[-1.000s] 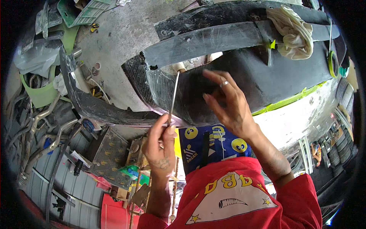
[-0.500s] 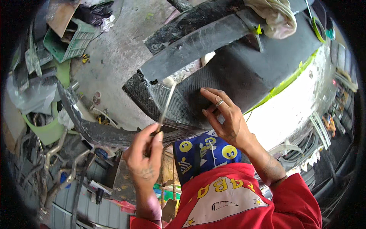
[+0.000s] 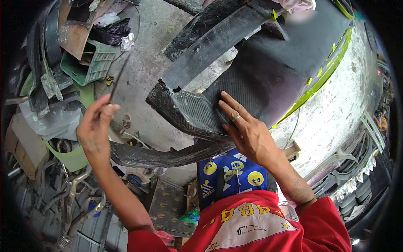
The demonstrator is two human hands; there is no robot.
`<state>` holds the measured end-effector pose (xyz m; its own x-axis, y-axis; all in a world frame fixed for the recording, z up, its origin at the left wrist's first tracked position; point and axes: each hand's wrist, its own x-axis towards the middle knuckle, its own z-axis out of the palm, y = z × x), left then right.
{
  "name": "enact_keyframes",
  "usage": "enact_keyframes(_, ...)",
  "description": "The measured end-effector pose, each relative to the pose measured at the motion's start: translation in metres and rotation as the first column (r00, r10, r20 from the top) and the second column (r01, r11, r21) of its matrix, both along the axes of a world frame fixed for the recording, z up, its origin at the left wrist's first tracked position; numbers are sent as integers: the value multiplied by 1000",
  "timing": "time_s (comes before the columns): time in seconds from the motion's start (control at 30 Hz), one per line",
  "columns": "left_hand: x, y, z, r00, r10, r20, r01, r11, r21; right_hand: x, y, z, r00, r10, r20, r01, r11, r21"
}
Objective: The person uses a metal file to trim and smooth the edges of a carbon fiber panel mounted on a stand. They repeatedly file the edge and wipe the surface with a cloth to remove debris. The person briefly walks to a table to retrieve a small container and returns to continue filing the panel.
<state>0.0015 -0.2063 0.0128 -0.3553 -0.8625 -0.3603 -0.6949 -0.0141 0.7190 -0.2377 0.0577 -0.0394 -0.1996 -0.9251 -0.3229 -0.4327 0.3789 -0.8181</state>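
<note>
the thin rod (image 3: 119, 79) has been moved leftward from the black panel (image 3: 273, 75) and is held above the floor (image 3: 145, 84), pinched between thumb and fingers of the left hand (image 3: 95, 130). the right hand (image 3: 248, 132) is laid on the panel, fingers apart. green tape (image 3: 305, 97) is seen along its edge.

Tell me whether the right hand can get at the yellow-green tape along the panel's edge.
Probably yes: the right hand looks empty and lies on the dark panel, near the yellow-green tape, with nothing visible between.
</note>
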Motion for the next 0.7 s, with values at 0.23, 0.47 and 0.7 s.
enact_keyframes(0.23,-17,-8,30,979,-166,116,173,983,-53,-2,8,-7,1000,-28,10,28,1000,3)
enact_keyframes(0.47,-61,38,16,770,-632,86,637,755,-152,-2,11,-14,996,-83,-35,81,995,-54)
enact_keyframes(0.7,-78,54,7,726,-664,179,688,708,-158,0,12,-11,995,-89,-44,90,996,1)
